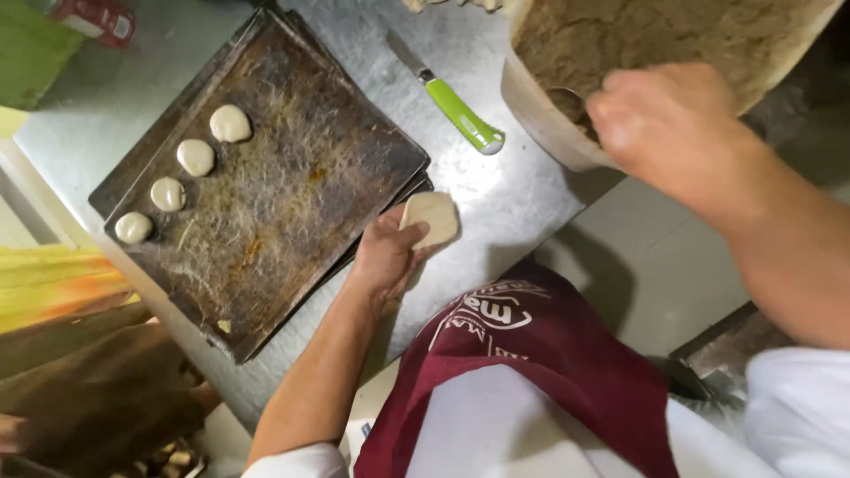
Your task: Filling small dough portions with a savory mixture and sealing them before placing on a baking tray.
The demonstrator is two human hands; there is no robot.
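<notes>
My left hand (385,252) cups a flat dough disc (431,217), my right hand (664,115) grips a spoon (567,96) in the filling bowl (540,115); overscooping could spill filling beyond my palm.

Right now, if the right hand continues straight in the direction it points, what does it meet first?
The right hand reaches up-left into the bowl, so it would probably meet the brown filling first; how deep it already sits is unclear.

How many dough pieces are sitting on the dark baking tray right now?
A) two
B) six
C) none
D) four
D: four pale round dough pieces lie in a row along the left side of the baking tray, while a fifth, flattened piece is off the tray in the left hand.
</notes>
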